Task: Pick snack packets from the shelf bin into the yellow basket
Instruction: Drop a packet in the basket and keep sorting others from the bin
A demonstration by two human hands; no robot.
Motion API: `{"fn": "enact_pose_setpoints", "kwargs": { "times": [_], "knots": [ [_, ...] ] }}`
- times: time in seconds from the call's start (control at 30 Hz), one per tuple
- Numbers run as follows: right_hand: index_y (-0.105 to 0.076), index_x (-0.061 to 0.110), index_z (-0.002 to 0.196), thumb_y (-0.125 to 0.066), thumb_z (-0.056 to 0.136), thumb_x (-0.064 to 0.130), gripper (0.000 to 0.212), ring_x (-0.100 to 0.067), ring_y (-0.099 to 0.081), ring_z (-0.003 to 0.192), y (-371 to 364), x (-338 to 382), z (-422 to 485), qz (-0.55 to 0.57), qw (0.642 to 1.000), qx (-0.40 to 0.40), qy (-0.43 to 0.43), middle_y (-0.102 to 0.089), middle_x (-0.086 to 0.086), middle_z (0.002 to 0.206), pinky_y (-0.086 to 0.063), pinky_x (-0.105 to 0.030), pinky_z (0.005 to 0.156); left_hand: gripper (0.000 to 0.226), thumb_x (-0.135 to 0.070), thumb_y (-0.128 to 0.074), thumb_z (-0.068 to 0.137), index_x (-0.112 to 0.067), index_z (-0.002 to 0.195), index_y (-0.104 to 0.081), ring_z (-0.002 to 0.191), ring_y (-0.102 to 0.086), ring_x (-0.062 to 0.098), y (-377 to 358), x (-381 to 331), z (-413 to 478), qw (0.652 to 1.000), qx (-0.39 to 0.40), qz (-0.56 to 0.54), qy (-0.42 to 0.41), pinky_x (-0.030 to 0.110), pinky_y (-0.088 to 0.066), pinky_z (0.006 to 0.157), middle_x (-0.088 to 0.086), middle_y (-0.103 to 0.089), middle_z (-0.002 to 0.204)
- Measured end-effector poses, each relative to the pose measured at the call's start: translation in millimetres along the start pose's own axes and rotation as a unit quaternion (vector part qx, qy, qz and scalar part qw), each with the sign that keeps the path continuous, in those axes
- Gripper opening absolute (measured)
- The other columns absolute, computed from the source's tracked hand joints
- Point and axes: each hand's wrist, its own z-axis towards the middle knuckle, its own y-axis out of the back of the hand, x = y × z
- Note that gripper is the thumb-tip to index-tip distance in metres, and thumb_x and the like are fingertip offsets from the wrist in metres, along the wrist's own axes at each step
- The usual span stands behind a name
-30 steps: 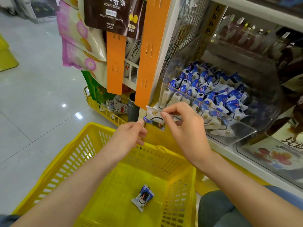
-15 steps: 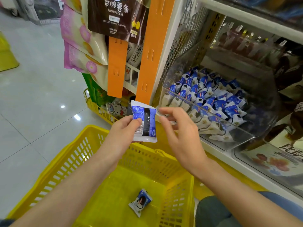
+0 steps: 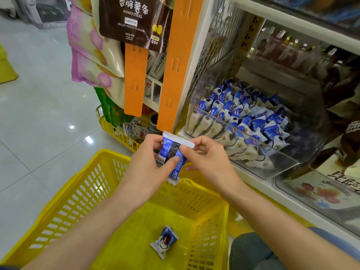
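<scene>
Half a second back the left hand (image 3: 148, 162) held the snack packet (image 3: 171, 155) alone; now the right hand (image 3: 210, 162) is back on it, and the packet is tilted, over the far rim of the yellow basket (image 3: 78, 191). Drop looks imminent. Left fingers curl round its lower half, thumb across the front. Right thumb and forefinger pinch the top seam. One dropped packet (image 3: 164, 241) lies on the basket floor. The shelf bin (image 3: 282, 162) remains well stocked.
</scene>
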Motion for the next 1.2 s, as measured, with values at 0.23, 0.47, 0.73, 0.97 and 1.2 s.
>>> {"fn": "enact_pose_setpoints", "kwargs": {
  "times": [0.23, 0.47, 0.73, 0.97, 1.2],
  "knots": [
    [-0.057, 0.034, 0.081, -0.066, 0.084, 0.019, 0.018, -0.015, -0.066, 0.068, -3.0, -4.9, 0.2, -0.048, 0.997, 0.030, 0.053, -0.065, 0.010, 0.074, -0.059, -0.033, 0.061, 0.032, -0.022, -0.058, 0.089, -0.024, 0.120, -0.052, 0.078, -0.054, -0.012, 1.9, 5.0, -1.1, 0.992, 0.023, 0.118, -0.036, 0.000, -0.040, 0.064, -0.012, -0.058, 0.096],
    [-0.058, 0.020, 0.107, -0.066, 0.083, 0.022, 0.025, -0.021, -0.067, 0.089, -7.7, -6.4, -2.8, -0.011, 0.996, 0.085, -0.012, -0.064, -0.006, 0.105, -0.058, -0.039, 0.078, 0.026, -0.019, -0.044, 0.095, -0.021, 0.116, -0.059, 0.073, -0.052, -0.004, 1.1, 4.9, -5.1, 0.980, 0.020, 0.184, -0.073, 0.004, -0.038, 0.064, -0.010, -0.057, 0.088],
    [-0.058, 0.014, 0.112, -0.061, 0.088, 0.015, 0.025, -0.022, -0.068, 0.086, -14.6, -9.4, -1.8, -0.038, 0.997, 0.064, 0.016, -0.067, -0.009, 0.102, -0.058, -0.040, 0.074, 0.009, -0.026, -0.047, 0.093, -0.017, 0.091, -0.048, 0.063, -0.047, 0.009, 5.3, -0.1, -5.8, 0.958, -0.032, 0.270, -0.092, 0.017, -0.034, 0.050, -0.007, -0.050, 0.073],
    [-0.058, 0.024, 0.107, -0.061, 0.088, 0.024, 0.018, -0.016, -0.067, 0.086, -16.3, -6.9, 0.9, -0.070, 0.996, 0.041, 0.031, -0.067, 0.002, 0.098, -0.057, -0.043, 0.076, 0.010, -0.016, -0.050, 0.093, -0.018, 0.087, -0.058, 0.064, -0.058, 0.004, 3.6, 4.0, 0.3, 0.982, -0.064, 0.171, -0.039, 0.017, -0.045, 0.060, -0.013, -0.057, 0.068],
    [-0.054, 0.009, 0.123, -0.052, 0.093, 0.013, 0.031, -0.007, -0.063, 0.074, -9.5, -0.8, 1.1, 0.022, 0.993, 0.115, 0.001, -0.062, -0.002, 0.107, -0.054, -0.017, 0.063, 0.011, -0.017, -0.055, 0.091, -0.022, 0.094, -0.065, 0.076, -0.066, 0.008, 4.1, 4.4, 2.9, 0.995, -0.046, 0.085, 0.019, 0.026, -0.055, 0.070, -0.003, -0.069, 0.086]
  ]
}}
